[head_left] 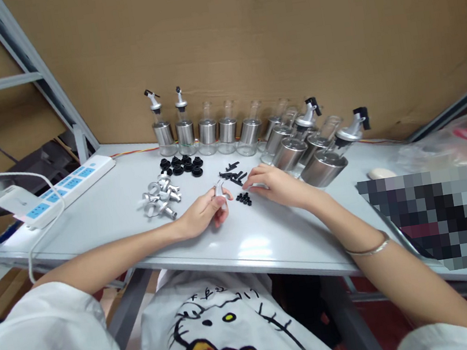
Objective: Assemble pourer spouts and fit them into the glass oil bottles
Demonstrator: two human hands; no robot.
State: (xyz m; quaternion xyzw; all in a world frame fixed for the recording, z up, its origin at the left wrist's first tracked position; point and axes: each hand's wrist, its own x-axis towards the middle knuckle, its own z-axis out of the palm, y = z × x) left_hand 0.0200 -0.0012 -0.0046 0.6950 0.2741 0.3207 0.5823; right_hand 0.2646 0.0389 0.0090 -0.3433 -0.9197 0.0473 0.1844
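Observation:
My left hand [205, 213] is closed around a silver pourer spout [219, 190], its narrow end pointing up past the thumb. Over the table to its right is my right hand [278, 186], palm down, fingers slightly bent and apart, with nothing visible in them. Its fingertips are beside a loose group of black levers [233, 175] and just above a cluster of small black plugs [244, 199]. Left of my left hand lies a pile of silver pourer spouts [161, 197]. Behind that pile sit several black ribbed stoppers [182, 166].
Glass bottles with steel sleeves [208, 132] line the back against a cardboard wall [239, 34]; some carry pourers. A white power strip [71, 190] with a cable is at left. A pixelated flat object [425, 222], a white oval item [381, 174] and plastic bag [466, 143] are right.

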